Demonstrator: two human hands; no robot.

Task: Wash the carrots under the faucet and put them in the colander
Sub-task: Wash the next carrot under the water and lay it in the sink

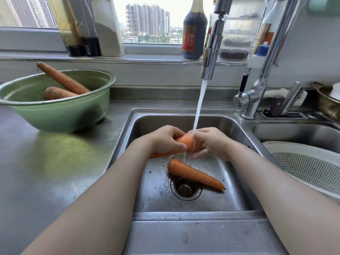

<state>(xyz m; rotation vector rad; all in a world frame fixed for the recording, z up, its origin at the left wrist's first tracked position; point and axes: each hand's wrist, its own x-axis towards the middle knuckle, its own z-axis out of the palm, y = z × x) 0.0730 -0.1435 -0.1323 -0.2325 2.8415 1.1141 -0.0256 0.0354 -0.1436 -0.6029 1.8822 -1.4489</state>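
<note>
Orange carrot (184,142) rinsing under faucet (211,52), left grip (165,139) and right grip (211,142) both wrapped round it; next, probably lift it right into colander (294,149).

Both arms reaching over the sink (184,215) were bare. The left forearm (103,196), seen across the sink's left rim, and the right forearm (276,181), seen across its right rim, showed uncovered skin along their whole visible length. Above the sink's basin the left hand (165,139) and right hand (211,142) were likewise bare. The right hand's fingers (199,153) were wet and glistening. The nails were too small to make out.
</note>
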